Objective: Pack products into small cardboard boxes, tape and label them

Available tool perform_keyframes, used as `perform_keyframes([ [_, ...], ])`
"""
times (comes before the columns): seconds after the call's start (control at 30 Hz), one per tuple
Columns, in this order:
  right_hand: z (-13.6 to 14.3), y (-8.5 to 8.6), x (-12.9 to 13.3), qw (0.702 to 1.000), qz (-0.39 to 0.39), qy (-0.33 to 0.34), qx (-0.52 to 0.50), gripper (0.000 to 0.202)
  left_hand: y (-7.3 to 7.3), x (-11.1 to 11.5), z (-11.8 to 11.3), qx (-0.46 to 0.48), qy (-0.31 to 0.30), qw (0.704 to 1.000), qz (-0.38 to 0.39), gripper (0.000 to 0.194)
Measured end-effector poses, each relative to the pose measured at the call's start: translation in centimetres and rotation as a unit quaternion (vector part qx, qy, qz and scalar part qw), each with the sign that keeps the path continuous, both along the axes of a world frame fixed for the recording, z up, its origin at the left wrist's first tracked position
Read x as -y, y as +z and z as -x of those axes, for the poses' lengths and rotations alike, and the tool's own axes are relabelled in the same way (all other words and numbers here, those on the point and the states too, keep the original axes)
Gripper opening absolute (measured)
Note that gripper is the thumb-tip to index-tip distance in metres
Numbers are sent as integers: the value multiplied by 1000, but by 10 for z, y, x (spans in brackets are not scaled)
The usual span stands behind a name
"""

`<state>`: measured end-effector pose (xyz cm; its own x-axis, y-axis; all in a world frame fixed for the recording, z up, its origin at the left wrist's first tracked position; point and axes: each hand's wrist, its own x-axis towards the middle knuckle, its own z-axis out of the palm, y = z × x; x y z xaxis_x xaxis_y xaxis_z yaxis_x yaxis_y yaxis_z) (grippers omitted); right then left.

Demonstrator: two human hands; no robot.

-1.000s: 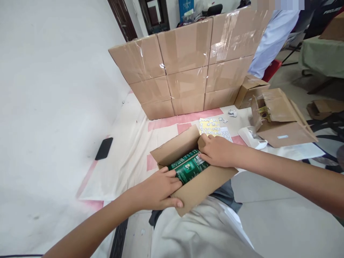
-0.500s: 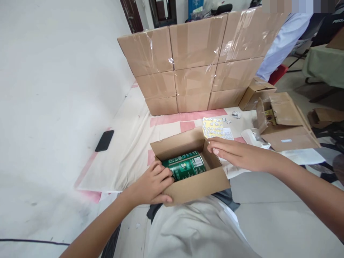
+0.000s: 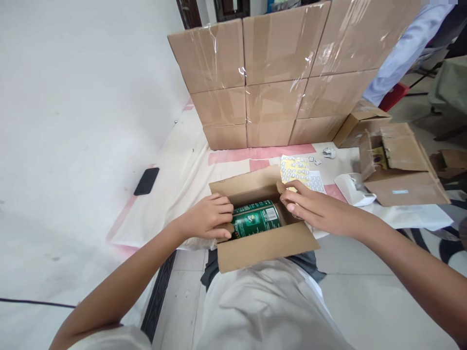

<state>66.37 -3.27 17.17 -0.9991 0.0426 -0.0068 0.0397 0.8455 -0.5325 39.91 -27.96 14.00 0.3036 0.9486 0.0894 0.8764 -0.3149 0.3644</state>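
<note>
A wall of taped brown cardboard cartons (image 3: 277,73) stands at twelve o'clock. Below it, the small open brown cardboard box (image 3: 262,243) now sits level on the lap, no longer tipped. The left hand (image 3: 207,216) has moved from the box's front corner to the nine o'clock side flap, curled over it and folding it in. The right hand (image 3: 314,209), fingers loosely bent, presses the three o'clock flap. The green printed can (image 3: 255,221) lies on its side inside.
</note>
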Motion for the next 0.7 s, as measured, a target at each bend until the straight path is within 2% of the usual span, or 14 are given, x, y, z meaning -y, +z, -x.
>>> perform_keyframes([
  [0.2, 3, -2, 3, 1000, -8, 7, -6, 38, -11, 5, -4, -27, 17, 999, 0, 65],
  [0.4, 11, -16, 13, 994, -92, -33, 39, 38, -11, 6, -14, 9, 43, 999, 17, 54],
  [0.47, 13, -19, 15, 992, -125, -26, 11, 35, -10, 7, -18, 11, 48, 999, 21, 50],
  [0.6, 27, -12, 23, 960, -245, 34, -132, 21, -7, 9, -21, 6, 48, 999, 11, 49],
  [0.67, 43, -4, 31, 947, -275, 99, -133, 15, -8, 9, -22, -9, 38, 999, 1, 52],
  [0.7, 53, -1, 35, 948, -269, 140, -100, 13, -8, 9, -22, -18, 32, 999, -4, 53],
])
